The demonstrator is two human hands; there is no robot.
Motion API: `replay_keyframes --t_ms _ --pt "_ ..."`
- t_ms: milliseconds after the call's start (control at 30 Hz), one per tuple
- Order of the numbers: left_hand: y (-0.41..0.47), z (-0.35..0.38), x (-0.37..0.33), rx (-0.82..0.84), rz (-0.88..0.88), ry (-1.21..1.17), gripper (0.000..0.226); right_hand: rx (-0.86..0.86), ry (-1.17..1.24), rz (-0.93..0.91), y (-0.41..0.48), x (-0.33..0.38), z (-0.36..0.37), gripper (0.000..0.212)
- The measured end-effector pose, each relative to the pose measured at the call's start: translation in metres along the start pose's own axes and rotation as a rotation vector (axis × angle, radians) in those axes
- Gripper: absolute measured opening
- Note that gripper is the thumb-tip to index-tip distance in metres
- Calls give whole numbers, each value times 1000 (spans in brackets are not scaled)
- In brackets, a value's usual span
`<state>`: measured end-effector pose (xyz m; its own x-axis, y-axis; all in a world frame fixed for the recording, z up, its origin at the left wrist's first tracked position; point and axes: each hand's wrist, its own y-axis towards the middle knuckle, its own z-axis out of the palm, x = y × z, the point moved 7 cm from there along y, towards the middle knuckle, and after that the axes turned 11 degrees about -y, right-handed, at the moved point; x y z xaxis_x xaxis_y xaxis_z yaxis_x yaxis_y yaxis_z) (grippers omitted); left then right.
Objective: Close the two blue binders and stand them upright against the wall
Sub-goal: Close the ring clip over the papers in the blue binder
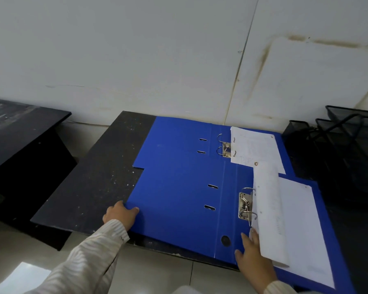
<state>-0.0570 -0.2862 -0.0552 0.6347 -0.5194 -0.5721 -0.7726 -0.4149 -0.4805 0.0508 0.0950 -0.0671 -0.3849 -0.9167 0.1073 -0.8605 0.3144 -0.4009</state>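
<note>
Partly obscured items first. Far binder (179, 136): its near edge is covered by the near binder (179, 209), which overlaps it. Near binder: the lower right corner runs out of view. The print on the filed papers (255, 149) is too faint to read. Wire rack (344, 134), at the right: dark and cut off by the picture's edge.

Both binders are blue and lie open and flat, insides up, on a black speckled surface (98, 177). The far one has its rear edge just beside the foot of the wall (136, 60). Each spine runs from the viewer toward the wall, leaning slightly left. Spread open, each binder's long axis lies left to right. The covers lie to the left and the papers to the right. The near ring mechanism (245, 205) stands just right of the spine.

Left hand (119, 215), in a striped sleeve (89, 255): it grips the near left corner of the near binder's cover. Its fingers lie curled over the top, and the parts below are hidden.

Right hand (254, 259): well apart from the left, with the wrist cut off below. Its fingers are extended and spread on the inner board by the spine. One fingertip touches the lower edge of a raised, curling sheet (268, 209).

Tiled floor (157, 272): visible below the surface's front edge.
</note>
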Motion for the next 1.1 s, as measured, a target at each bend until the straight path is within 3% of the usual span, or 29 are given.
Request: replay_keyframes --t_ms 267,400,500,667,800,1100 --pt "-30 -49 -39 31 181 -593 24 9 91 52 -11 8 -4 54" --pt "-81 -59 -73 233 339 -907 21 -14 179 72 -16 9 -11 53" --pt "-121 -57 -91 360 544 -968 26 -56 207 93 -17 7 -20 60" --pt "-175 -22 -114 591 825 -897 66 -97 242 203 -18 -18 -31 62" --pt "-199 24 -124 574 909 -687 70 -144 441 186 -24 -35 -38 61" --pt "-224 126 -131 617 1009 -90 88 -136 533 214 -35 -97 -37 58"
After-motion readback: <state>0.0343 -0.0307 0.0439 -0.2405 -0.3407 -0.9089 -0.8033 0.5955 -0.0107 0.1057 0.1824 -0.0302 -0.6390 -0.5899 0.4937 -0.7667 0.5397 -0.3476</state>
